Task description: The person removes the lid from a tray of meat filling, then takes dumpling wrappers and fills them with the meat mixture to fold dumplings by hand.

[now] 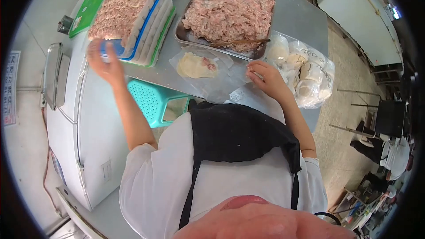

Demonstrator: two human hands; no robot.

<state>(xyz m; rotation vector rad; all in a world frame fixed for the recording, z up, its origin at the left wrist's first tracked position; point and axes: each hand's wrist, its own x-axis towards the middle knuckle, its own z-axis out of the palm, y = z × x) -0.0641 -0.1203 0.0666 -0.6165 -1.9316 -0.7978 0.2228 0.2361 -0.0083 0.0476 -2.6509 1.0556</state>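
At the front corner of a tray [150,26] filled with rows of pale, meat-coloured pieces is my left hand [106,64]. It is somewhat blurred, with thumb and fingers apart over a bare blue patch of the tray. My right hand [265,79] is at the table edge, fingers loosely bent and apart, beside a clear plastic sheet [219,86]; whether it touches the sheet I cannot tell. On the plastic lie thin round dough wrappers [190,65] with a bit of pink meat on them. Behind them a metal pan [179,33] holds a large mound of minced meat [230,11].
A brown stick-like utensil [241,42] lies across the pan's near end. Bagged wrapper stacks [305,71] are at the right. Left are a green lid [88,11] and a white chest appliance [104,137]. A turquoise stool [148,102] stands below the table. Another person [394,157] is far right.
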